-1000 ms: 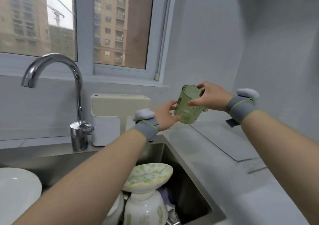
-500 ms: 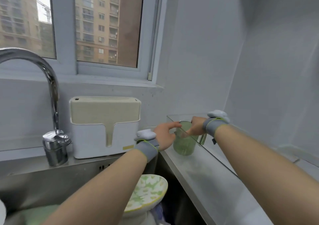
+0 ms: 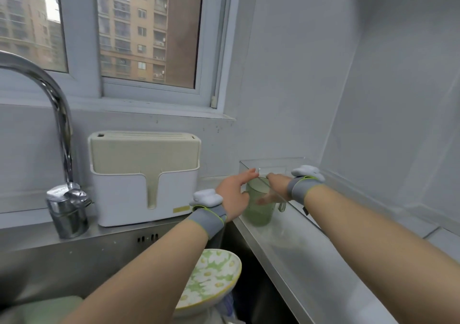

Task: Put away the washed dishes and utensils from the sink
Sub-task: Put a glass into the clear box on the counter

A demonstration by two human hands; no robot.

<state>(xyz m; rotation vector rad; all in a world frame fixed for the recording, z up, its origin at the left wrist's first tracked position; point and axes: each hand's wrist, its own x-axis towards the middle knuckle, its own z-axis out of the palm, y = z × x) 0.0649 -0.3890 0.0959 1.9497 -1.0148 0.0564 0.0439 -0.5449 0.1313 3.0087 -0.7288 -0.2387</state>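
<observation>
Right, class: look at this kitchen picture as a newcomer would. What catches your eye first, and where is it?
Both hands meet on a green cup at mid-frame: the right hand grips it and the left hand rests open against its side, by a clear tray in the corner. Left stands a curved chrome tap; below, a flowered bowl sits in the sink.

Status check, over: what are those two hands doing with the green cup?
Hands: right hand grips green cup; left hand open, touching its side. Cup upright inside clear tray on counter. Nothing blocking; patterned bowl sits in sink.
</observation>
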